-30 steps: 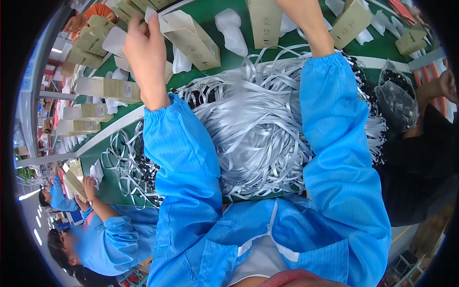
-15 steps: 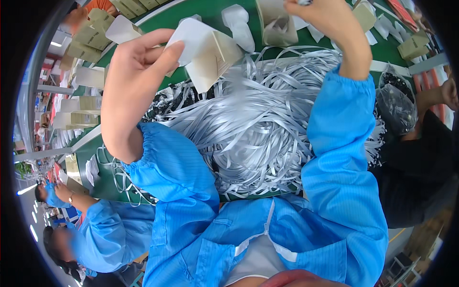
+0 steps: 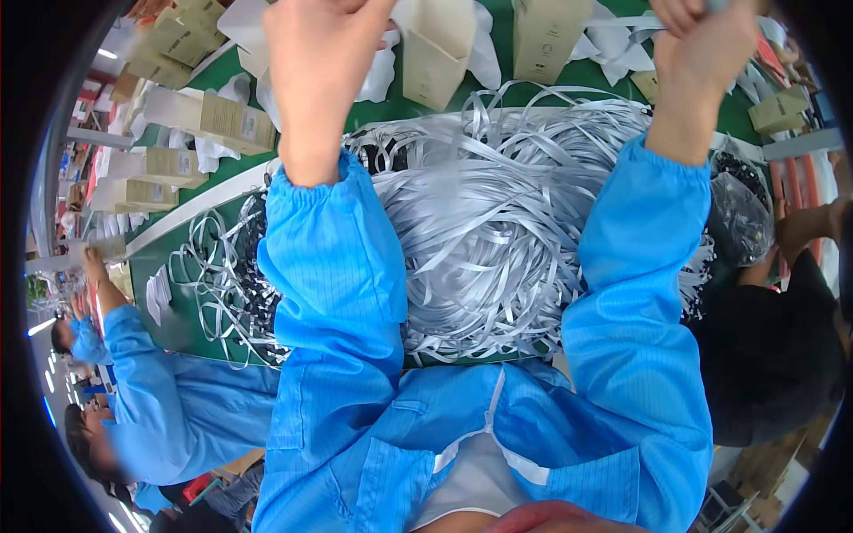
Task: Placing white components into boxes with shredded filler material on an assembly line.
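Note:
Both my arms, in blue sleeves, reach over a large heap of flat silvery-grey straps (image 3: 498, 204). At the top edge my left hand (image 3: 324, 62) is beside an open cream box (image 3: 437, 53); most of its fingers are out of view or hidden behind the hand. My right hand (image 3: 706, 58) is closed near the top right, fingers bent together around something small and greyish that I cannot make out. A pale strip (image 3: 635, 22) runs leftward from its fingers. Another cream box (image 3: 549, 40) stands between my hands, with white wrapped pieces (image 3: 613, 53) beside it.
More open cream boxes (image 3: 235, 123) line the green table (image 3: 142, 266) at left. Straps with black ends (image 3: 231, 284) lie left of the heap. A clear bag of black parts (image 3: 742, 209) is at right. Co-workers sit at left (image 3: 195, 409) and right (image 3: 773, 355).
My left hand has moved up and right; the box it held is apart from its visible fingers. My right hand has shifted right and slightly down. The left co-worker's arm has risen.

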`<state>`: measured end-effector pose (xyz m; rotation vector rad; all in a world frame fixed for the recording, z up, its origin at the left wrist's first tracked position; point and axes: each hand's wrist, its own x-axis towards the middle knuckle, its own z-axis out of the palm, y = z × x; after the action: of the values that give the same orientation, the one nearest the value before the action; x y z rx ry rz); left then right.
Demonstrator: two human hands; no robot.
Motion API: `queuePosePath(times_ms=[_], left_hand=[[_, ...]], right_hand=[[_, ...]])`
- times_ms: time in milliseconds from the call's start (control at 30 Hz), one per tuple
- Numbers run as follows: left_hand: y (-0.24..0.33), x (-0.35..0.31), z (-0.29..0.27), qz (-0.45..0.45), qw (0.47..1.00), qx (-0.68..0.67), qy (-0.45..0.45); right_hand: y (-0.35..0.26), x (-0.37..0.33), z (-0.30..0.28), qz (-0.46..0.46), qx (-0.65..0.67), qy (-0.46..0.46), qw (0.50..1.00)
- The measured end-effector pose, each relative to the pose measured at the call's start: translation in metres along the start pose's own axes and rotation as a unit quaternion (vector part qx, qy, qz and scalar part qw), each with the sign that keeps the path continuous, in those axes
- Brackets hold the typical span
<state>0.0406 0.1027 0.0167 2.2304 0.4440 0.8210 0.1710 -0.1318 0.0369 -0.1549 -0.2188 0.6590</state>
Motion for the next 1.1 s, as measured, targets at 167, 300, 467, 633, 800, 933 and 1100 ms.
queuePosePath(times_ms=[167, 300, 467, 633, 800, 933, 1100], left_hand=[[0.019, -0.011, 0.02, 0.019, 0.993, -0.103, -0.045], [0.016, -0.014, 0.014, 0.025, 0.996, -0.067, -0.052], [0.013, -0.006, 0.014, -0.016, 0.996, -0.085, -0.016], [0.008, 0.001, 0.018, -0.028, 0.998, -0.058, 0.014], [-0.025, 0.005, 0.017, 0.105, 0.986, -0.124, 0.027], [0.001, -0.001, 0.023, 0.004, 0.995, -0.096, 0.039], [0.0, -0.001, 0.019, 0.009, 0.997, -0.077, 0.028]], right_hand=[[0.085, -0.009, 0.017, -0.31, -0.162, 0.042, 0.936], [0.119, 0.013, 0.0, -0.465, -0.3, 0.017, 0.833], [0.131, 0.044, -0.048, -0.388, -0.525, -0.051, 0.756], [0.14, 0.062, -0.074, -0.47, -0.696, -0.122, 0.529], [0.114, 0.041, -0.062, -0.292, -0.815, -0.191, 0.462], [0.105, 0.028, -0.043, -0.251, -0.832, -0.176, 0.463], [0.099, 0.024, -0.021, -0.15, -0.861, -0.109, 0.473]])
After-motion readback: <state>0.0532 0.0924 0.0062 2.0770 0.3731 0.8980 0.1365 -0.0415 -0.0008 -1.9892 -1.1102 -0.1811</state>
